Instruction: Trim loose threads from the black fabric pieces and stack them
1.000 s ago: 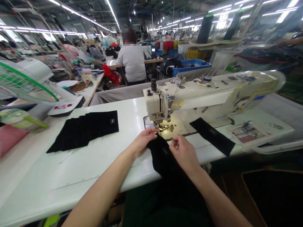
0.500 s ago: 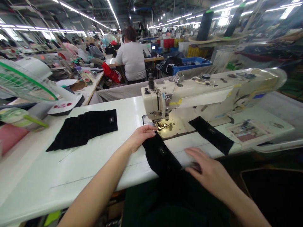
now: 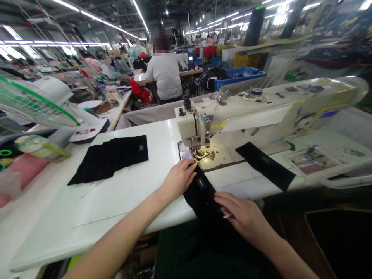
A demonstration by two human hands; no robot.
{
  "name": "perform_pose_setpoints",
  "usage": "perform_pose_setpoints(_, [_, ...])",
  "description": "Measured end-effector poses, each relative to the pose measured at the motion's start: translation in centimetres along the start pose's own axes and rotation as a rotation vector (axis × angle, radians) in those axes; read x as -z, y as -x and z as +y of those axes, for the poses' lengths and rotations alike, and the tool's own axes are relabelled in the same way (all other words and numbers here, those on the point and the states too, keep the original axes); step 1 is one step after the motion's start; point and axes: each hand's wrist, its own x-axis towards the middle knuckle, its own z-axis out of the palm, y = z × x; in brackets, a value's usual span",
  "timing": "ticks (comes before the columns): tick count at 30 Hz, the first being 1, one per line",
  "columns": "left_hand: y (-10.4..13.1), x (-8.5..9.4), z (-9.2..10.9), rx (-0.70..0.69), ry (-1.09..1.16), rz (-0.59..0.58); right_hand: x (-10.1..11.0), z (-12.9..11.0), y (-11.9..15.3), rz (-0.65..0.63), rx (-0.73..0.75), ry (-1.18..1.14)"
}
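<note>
My left hand (image 3: 182,176) is closed on the upper end of a black fabric piece (image 3: 200,193) with a small dark label, just in front of the needle area of the sewing machine (image 3: 200,131). Lower down, my right hand (image 3: 236,209) pinches the same piece by its right edge; a small pale, shiny thing shows under its fingers, too small to name. The fabric's lower part hangs over the table's front edge. A second labelled black piece (image 3: 265,164) lies to the right, below the machine arm. Overlapping black pieces (image 3: 112,159) rest on the left.
A fan (image 3: 84,124) stands at the back left of the white table (image 3: 116,217), near a container (image 3: 37,147) and something pink. A tray of small parts (image 3: 315,161) sits at the right. Beyond the machine are a seated person (image 3: 165,75) and a blue basket (image 3: 241,75).
My right hand has moved left onto the fabric's edge and closed on it. My left hand's fingers have curled more over the upper end. The view has shifted slightly.
</note>
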Motion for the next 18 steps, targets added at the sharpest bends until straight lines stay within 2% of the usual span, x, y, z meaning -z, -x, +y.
perform_pose_setpoints(4, [-0.9, -0.1, -2.5, -0.139, 0.009, -0.001, -0.9, -0.5, -0.9, 0.056, 0.034, -0.043])
perform_pose_setpoints(7, [-1.5, 0.3, -3.6, -0.187, -0.001, -0.006, -1.3, -1.1, -1.7, 0.04, 0.072, -0.051])
perform_pose_setpoints(10, [-1.7, 0.4, -4.0, -0.189, 0.016, -0.002, -1.5, -1.4, -2.1, 0.01, 0.059, -0.056])
perform_pose_setpoints(18, [-1.6, -0.1, -4.7, -0.166, 0.152, 0.02, -1.8, -1.1, -2.4, 0.033, 0.021, -0.048])
